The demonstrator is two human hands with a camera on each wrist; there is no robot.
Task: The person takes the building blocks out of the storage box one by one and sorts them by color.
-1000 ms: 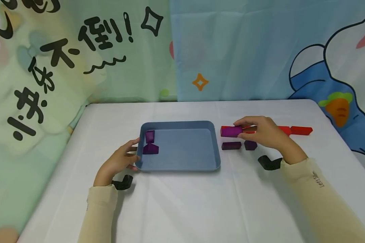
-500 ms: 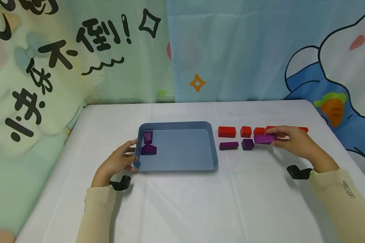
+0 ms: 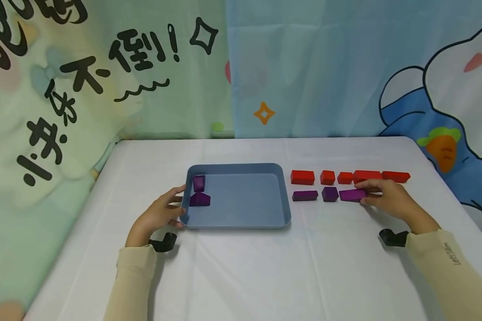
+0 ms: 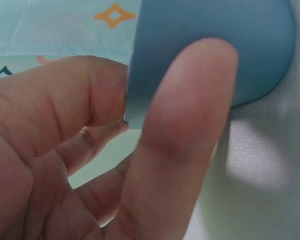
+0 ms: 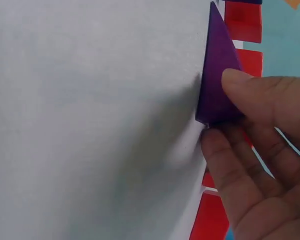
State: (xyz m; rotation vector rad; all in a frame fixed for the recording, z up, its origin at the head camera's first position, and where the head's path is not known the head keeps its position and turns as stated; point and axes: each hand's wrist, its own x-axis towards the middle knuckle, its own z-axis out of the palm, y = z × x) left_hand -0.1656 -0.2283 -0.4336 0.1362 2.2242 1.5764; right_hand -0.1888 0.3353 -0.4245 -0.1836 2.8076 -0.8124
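Observation:
My right hand pinches a purple block by its right end, low at the table. In the right wrist view this purple block shows a long triangular face, with a thumb over it. It lines up with a dark purple block and a flat purple block to its left. My left hand holds the left end of a blue-grey tray, its thumb against the wall. Inside the tray, at left, lie a purple block and a purple peaked block.
Behind the purple row runs a row of several red blocks, right of the tray. A white cloth covers the table. Printed curtains hang along the back and left sides.
My right hand has carried the purple block rightward and down, from above the row's left end to the row's right end. My left hand stays at the tray.

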